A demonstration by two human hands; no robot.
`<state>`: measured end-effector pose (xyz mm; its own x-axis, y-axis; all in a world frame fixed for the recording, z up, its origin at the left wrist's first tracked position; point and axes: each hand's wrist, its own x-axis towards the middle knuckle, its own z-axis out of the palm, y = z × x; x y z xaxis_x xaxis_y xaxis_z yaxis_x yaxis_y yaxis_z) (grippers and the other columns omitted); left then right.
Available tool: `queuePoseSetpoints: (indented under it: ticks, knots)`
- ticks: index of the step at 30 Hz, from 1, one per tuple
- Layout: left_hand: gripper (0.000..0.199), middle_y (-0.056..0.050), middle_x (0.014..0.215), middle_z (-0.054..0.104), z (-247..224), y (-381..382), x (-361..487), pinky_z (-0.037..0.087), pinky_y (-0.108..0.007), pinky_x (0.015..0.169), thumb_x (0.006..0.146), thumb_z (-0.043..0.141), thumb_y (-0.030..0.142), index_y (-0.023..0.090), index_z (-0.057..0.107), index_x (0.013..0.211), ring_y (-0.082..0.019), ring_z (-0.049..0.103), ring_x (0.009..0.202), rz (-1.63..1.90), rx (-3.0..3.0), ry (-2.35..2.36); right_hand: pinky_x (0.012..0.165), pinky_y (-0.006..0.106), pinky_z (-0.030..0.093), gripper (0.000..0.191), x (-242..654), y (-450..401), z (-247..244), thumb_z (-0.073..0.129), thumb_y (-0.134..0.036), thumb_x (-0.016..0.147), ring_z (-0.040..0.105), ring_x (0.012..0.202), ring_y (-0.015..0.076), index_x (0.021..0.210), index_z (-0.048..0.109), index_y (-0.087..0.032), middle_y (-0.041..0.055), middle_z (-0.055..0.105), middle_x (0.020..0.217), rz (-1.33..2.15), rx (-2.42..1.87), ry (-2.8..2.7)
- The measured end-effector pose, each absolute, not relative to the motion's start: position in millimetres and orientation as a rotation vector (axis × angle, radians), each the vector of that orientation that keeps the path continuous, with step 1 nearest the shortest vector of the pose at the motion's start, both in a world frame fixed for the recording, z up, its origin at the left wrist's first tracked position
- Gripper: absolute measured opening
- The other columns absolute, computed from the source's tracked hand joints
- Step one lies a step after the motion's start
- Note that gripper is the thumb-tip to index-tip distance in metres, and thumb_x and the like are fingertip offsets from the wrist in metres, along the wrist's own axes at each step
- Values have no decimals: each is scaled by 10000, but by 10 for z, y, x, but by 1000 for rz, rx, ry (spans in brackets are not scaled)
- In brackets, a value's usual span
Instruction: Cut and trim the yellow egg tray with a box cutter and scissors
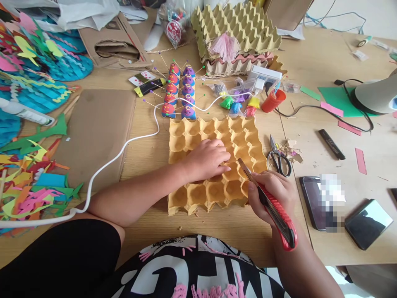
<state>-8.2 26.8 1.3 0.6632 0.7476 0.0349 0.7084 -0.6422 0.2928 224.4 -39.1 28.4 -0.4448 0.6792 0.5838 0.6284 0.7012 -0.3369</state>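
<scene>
A yellow egg tray [215,192] lies on the wooden table in front of me. My left hand [207,160] rests on its middle, fingers bent over the cups and closed together; whether they grip the cardboard is hard to see. My right hand [273,192] holds a red utility knife [281,221], its blade extended and pointing up and left at the tray's cups, right of my left hand. Whether the blade touches the cardboard cannot be made out. Scissors [281,161] with black handles lie just right of the tray.
Painted egg-cup figures [187,89] with pins stand behind the tray. A white cable [124,145] crosses the left side. Stacked egg trays [235,25], a red cup [273,100], a phone [312,203] and paper scraps [37,182] lie around.
</scene>
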Motion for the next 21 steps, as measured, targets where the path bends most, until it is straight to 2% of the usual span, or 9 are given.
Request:
queuePoseSetpoints:
  ticks: [13,21]
  knots:
    - [296,-76,1058,734,34,266,-77,454,-423,995,1000,719,473,187,702,926,-308,591,1247,196,2639,1176,582,270,492,121,2260,-403,301,653,-159,917,631,603,138,967,586,-247,-25,660,729,232,-1101,-2109]
    - [294,-65,1057,737,-5,270,-89,449,-432,997,1000,715,477,193,703,926,-302,595,1217,238,2634,1167,543,283,429,212,2274,-421,313,686,-96,843,520,543,128,950,575,-240,-41,593,676,155,-998,-2162]
